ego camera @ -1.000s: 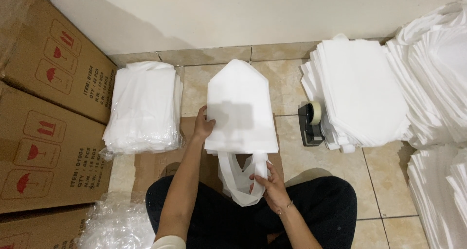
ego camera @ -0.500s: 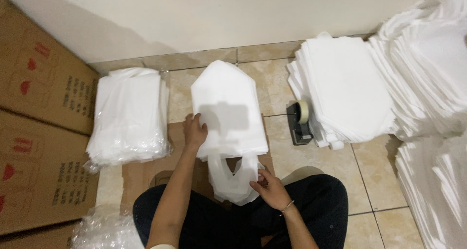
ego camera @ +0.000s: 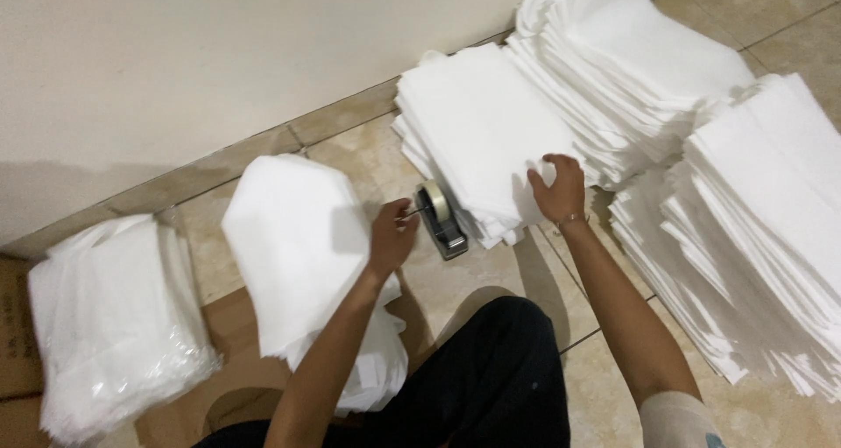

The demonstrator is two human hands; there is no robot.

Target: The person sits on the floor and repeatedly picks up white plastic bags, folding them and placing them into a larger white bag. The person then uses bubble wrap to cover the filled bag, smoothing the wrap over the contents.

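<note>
Head view: left hand [ego camera: 392, 234] is pinched narrow at the tape dispenser [ego camera: 441, 219], fingertips on the strip by the roll, and whether it grips the tape I cannot tell. Right hand [ego camera: 557, 188] lies spread wide, palm down, on the near edge of a stack of flat white sheets [ego camera: 477, 128], holding nothing. Between the two hands the dispenser stands on the tiled floor [ego camera: 477, 273], just beside that stack's front edge. Left of the left arm lies a folded white bag pile [ego camera: 302, 238], partly over a brown cardboard sheet [ego camera: 241, 373]. Further left, a wrapped bundle of white bags [ego camera: 109, 321] sits near the wall [ego camera: 193, 54]. Out right, more white stacks [ego camera: 753, 220] crowd the floor's right edge. Beige tiles run up to the pale wall's skirting, and dark trousers [ego camera: 499, 378] show at the bottom.
</note>
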